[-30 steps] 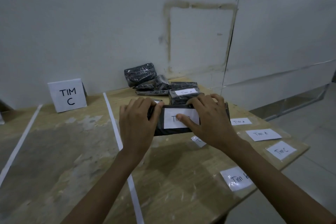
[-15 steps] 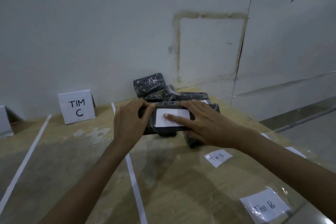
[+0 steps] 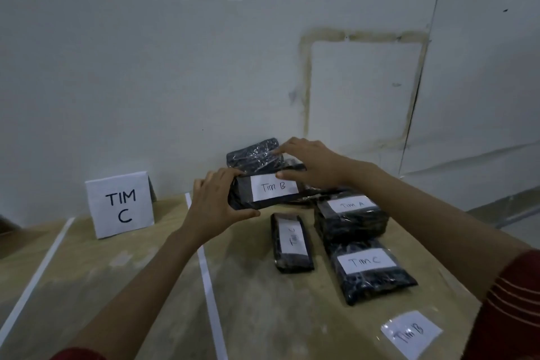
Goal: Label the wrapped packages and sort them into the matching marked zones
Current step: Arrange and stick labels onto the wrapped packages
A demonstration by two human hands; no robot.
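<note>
A black wrapped package [image 3: 244,197] with a white "Tim B" label is held above the table. My left hand [image 3: 217,202] grips its left end. My right hand [image 3: 312,162] pinches its right end, thumb at the label's edge. Below lie three labelled packages: a narrow one [image 3: 290,240] marked "Tim C", one marked "Tim A" [image 3: 350,213], and another marked "Tim C" [image 3: 371,270]. An unlabelled wrapped package [image 3: 252,155] sits behind, against the wall.
A white "TIM C" sign [image 3: 119,203] stands at the back left of the wooden table [image 3: 131,272]. White tape lines [image 3: 209,286] divide the table into zones. A loose "Tim B" label [image 3: 410,333] lies near the front right edge.
The labelled package has been lifted off the table and its "Tim B" writing now shows. My right hand slid from the label's face to the package's right end. The view has shifted closer.
</note>
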